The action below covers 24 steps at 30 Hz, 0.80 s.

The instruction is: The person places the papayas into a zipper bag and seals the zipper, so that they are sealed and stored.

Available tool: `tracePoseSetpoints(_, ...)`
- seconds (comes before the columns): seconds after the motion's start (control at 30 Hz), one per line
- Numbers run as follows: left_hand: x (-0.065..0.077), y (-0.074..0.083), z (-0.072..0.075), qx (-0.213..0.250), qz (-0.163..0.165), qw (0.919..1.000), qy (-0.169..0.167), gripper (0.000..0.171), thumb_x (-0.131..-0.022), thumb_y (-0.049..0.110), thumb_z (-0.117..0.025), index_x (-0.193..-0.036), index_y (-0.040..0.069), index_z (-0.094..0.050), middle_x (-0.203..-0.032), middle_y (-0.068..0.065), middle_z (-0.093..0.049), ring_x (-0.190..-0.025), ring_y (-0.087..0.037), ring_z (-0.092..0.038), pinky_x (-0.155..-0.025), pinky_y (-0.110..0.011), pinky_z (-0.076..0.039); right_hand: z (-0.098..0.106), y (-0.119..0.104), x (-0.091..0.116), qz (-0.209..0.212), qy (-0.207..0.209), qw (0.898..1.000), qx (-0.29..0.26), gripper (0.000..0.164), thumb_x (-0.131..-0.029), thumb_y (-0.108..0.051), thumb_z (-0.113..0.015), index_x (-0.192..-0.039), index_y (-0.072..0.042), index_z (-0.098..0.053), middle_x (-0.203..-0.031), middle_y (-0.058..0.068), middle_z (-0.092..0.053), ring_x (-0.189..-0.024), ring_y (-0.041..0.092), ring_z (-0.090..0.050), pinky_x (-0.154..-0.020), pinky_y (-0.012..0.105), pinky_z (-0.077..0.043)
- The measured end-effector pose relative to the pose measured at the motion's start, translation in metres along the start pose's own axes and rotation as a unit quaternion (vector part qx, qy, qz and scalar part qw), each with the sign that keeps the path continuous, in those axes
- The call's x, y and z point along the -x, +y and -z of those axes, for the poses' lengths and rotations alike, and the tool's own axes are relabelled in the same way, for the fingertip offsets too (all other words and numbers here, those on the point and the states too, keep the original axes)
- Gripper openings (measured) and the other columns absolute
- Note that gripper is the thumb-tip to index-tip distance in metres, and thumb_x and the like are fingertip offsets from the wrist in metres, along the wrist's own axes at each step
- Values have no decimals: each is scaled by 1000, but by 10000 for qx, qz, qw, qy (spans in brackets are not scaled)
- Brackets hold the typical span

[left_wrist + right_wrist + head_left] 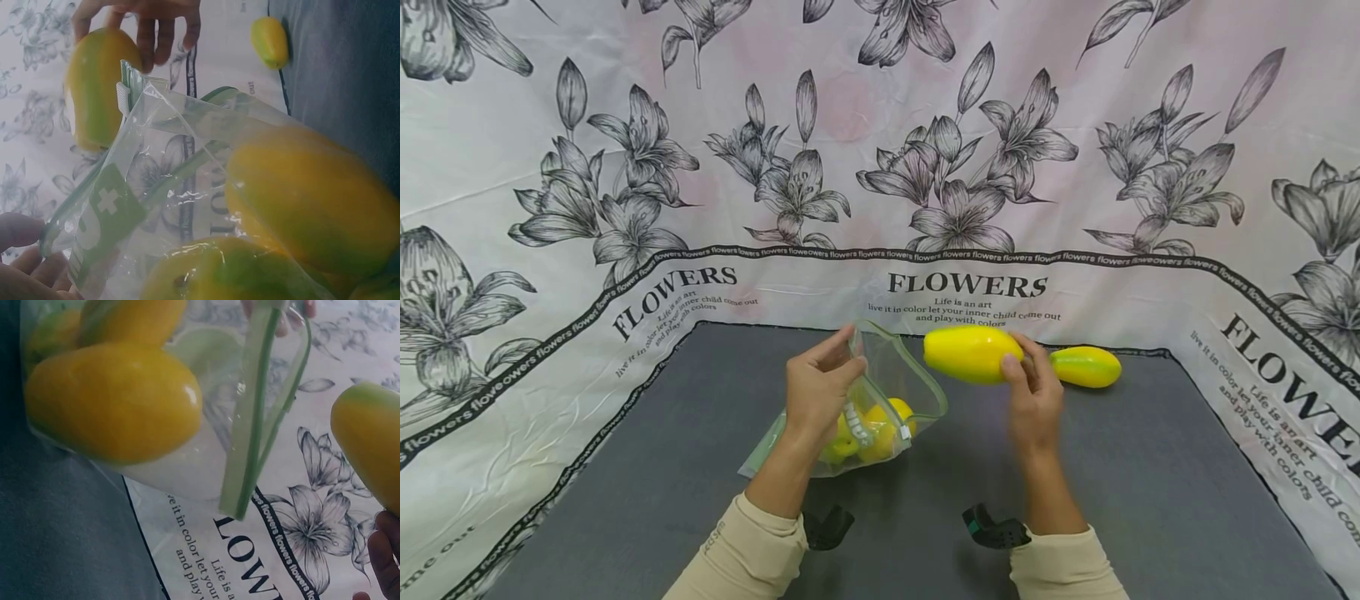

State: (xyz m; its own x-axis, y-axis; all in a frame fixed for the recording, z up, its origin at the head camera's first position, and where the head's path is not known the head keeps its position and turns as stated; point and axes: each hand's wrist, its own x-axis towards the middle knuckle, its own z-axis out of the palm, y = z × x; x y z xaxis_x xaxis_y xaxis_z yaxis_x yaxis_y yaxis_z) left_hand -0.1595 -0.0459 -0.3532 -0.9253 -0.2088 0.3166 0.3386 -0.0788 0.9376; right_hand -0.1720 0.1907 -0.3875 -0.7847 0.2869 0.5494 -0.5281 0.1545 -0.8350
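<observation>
My left hand pinches the mouth of a clear zip bag with a green-edged seal, and the mouth gapes toward the right. Several yellow-green papayas lie inside the bag, seen through its plastic. In my right hand, fingers and thumb grip another yellow papaya by its right end, held sideways in the air just right of the bag's mouth. The left wrist view shows this papaya's green streak beyond the white zip slider.
One more papaya lies at the back right of the dark grey table. Behind the table's back edge hangs a white cloth printed with flowers and lettering, which also runs along both sides.
</observation>
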Motion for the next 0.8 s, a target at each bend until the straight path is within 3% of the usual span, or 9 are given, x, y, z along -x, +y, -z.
tracePoseSetpoints(0.13, 0, 0, 0, 5, 32, 10000, -22, 48, -83, -8, -67, -128, 6, -63, -132, -11, -55, -120, -29, -51, -90, -36, -49, -9, -20, 6, 36, -181, 9998, 13, 35, -95, -9, -53, -127, 5, -57, -90, 4, -63, -75, 14, -52, -66, 29, -40)
tracePoseSetpoints(0.23, 0, 0, 0, -19, 25, 10000, -27, 48, -83, -7, -67, -128, 6, -63, -133, -11, -55, -120, -30, -51, -90, -36, -49, -15, -22, 9, 69, -360, 9993, 98, 34, -95, -8, -54, -126, 6, -57, -87, 8, -63, -71, 14, -50, -61, 27, -39)
tracePoseSetpoints(0.37, 0, -1, 0, -39, 14, 10000, -20, 47, -82, -7, -67, -128, 6, -63, -132, -11, -55, -119, -30, -51, -90, -36, -49, -21, -22, 13, 186, -529, 9980, 302, 34, -94, -6, -55, -125, 6, -58, -84, 16, -62, -69, 15, -50, -61, 25, -39)
tracePoseSetpoints(0.5, 1, -1, 0, -54, 22, 10000, -28, 48, -82, -7, -67, -128, 7, -63, -133, -11, -55, -119, -31, -51, -91, -38, -49, -28, -22, 16, 345, -618, 9969, 347, 33, -92, -2, -56, -123, 8, -58, -83, 22, -63, -74, 16, -55, -69, 26, -44)
tracePoseSetpoints(0.7, 1, -1, -2, -97, 8, 9999, -27, 48, -82, -7, -67, -127, 7, -63, -133, -10, -55, -119, -30, -51, -92, -39, -48, -34, -18, 19, 433, -800, 9949, 447, 34, -90, 0, -58, -123, 7, -58, -84, 22, -65, -77, 25, -59, -75, 38, -48)
tracePoseSetpoints(0.8, 1, -1, -3, -54, -7, 10000, -36, 47, -82, -8, -67, -127, 6, -63, -134, -10, -55, -119, -30, -51, -91, -38, -48, -37, -2, 18, 507, -849, 9942, 430, 35, -90, -2, -59, -125, 4, -59, -85, 21, -65, -78, 30, -60, -77, 46, -49)
